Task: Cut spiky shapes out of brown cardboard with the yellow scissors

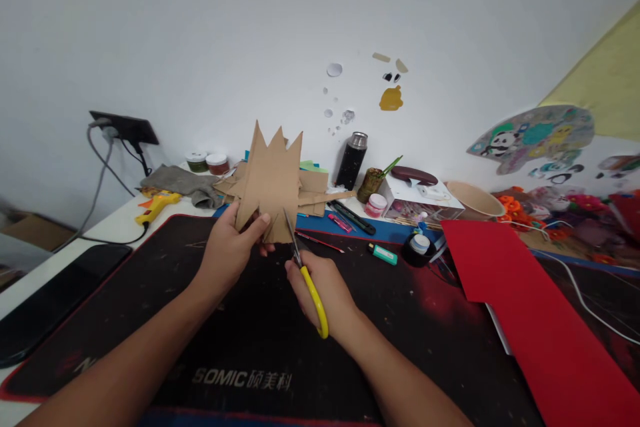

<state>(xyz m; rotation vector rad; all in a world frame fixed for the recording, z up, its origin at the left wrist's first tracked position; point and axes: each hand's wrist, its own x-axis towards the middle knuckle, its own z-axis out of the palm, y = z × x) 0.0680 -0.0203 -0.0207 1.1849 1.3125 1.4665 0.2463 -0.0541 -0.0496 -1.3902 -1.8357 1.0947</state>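
My left hand (234,235) grips a piece of brown cardboard (274,177) by its lower left part, thumb in front. Three pointed spikes stand along the cardboard's top edge, and slits run up from its bottom edge. In my right hand (325,287) is a pair of scissors (314,297) with yellow handles. Their blades point up at the lower right of the cardboard, one blade lying across its face. Whether the other blade is behind the cardboard I cannot tell. Both hands are above a black desk mat (240,327).
Cardboard scraps (315,183) lie behind the held piece. A yellow glue gun (156,207) and a phone (60,293) are at left. Rightward are a black flask (353,160), a green lighter (383,253), a utility knife (355,217) and a red sheet (530,307).
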